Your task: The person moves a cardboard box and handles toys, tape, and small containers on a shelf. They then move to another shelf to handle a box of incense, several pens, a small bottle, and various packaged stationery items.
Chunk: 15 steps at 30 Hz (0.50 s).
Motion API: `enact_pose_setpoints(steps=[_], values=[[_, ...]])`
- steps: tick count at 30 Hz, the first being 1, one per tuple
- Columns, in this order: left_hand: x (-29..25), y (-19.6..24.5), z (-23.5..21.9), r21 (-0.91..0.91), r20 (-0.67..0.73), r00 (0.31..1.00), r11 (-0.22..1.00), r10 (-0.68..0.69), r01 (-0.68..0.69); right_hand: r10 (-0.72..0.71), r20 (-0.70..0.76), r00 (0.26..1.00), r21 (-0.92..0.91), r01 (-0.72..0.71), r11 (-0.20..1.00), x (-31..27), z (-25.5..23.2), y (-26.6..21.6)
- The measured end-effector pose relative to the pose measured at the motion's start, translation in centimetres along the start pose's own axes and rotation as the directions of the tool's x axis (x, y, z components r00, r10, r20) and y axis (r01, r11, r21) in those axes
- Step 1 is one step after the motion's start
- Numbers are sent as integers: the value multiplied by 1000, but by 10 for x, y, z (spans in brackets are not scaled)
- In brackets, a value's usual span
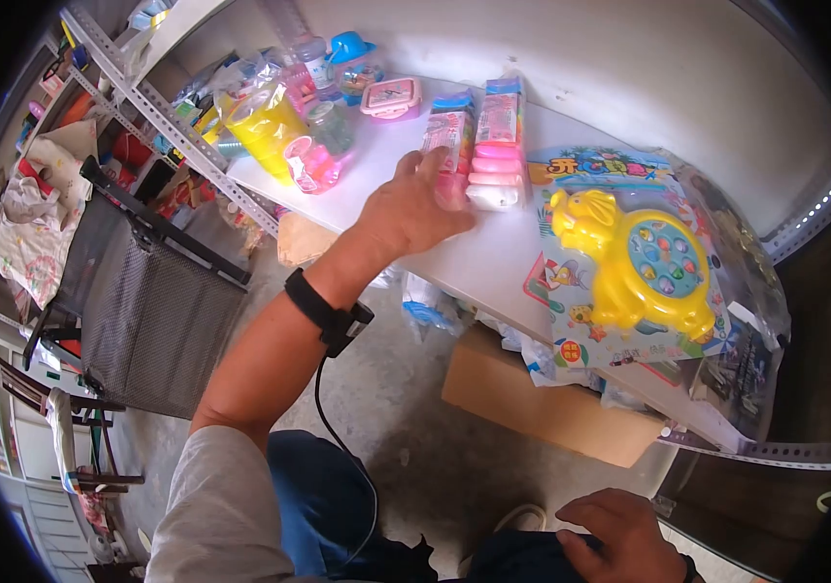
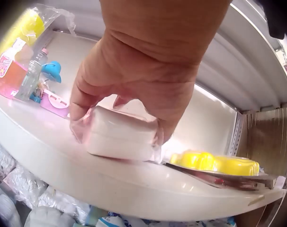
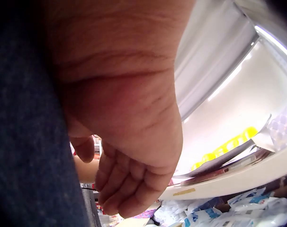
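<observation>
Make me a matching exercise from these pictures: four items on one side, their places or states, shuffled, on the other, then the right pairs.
Column one
1. left hand
2. right hand
3. yellow animal toy
4. cardboard box

Column two
A. brown, below the shelf
B. fingers round a wrapped pack
C. on a printed card
D. loosely curled, holding nothing

Right pairs: 1-B, 2-D, 3-C, 4-A
</observation>
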State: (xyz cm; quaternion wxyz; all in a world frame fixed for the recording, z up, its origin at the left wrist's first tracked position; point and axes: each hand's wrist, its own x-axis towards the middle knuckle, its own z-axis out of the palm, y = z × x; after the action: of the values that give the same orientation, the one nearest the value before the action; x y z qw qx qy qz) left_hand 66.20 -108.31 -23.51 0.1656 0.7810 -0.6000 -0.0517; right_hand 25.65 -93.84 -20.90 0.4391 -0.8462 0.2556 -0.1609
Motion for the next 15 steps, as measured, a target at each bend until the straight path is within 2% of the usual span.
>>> enact_pose_setpoints(steps=[3, 6, 7, 10, 11, 12, 14, 15], values=[[10, -20, 2, 70, -36, 999, 997, 12, -9, 2, 7, 1000, 9, -2, 1000, 2, 0, 2], [18, -47, -10, 178, -59, 996, 981, -67, 77, 15, 5, 1000, 20, -15, 1000, 0, -2, 2], [15, -52, -7, 325, -149, 989, 945, 5, 44, 14, 1, 1000, 26, -14, 1000, 1, -2, 2], [6, -20, -6, 243, -254, 918, 939, 305, -245, 35, 2, 999, 38, -35, 999, 3, 0, 2], [0, 5, -3, 50, -234, 936, 965, 263, -258, 36, 8, 999, 36, -37, 999, 4, 1, 2], [3, 20, 5, -23, -216, 937, 958, 275, -286, 38, 13, 999, 31, -38, 999, 5, 2, 3], [8, 47, 26, 77, -233, 943, 971, 239, -227, 26, 10, 1000, 26, -27, 999, 5, 3, 2], [14, 51, 31, 35, -198, 963, 983, 182, -178, 13, 0, 1000, 26, -13, 1000, 5, 4, 2]])
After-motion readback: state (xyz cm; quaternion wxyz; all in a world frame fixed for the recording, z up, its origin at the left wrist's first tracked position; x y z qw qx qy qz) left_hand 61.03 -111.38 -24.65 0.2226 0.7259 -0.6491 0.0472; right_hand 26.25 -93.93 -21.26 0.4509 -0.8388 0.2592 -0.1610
